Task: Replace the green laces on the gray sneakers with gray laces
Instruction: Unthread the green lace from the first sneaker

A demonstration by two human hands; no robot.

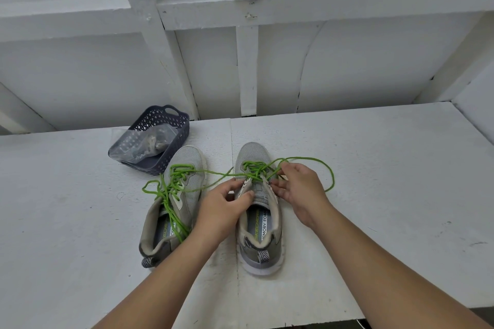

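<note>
I stand at a white worktop (374,168) with a rough, scuffed surface and a seam (232,141) running from back to front. Behind it rises a white-painted wall (80,75) of panels framed by beams (247,61), some upright, some slanting, their paint chipped at the joints. The light is soft and even.

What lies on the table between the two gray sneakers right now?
In the head view, a loose strand of green lace crosses the bare table between left sneaker and right sneaker; nearer, the left hand.
</note>
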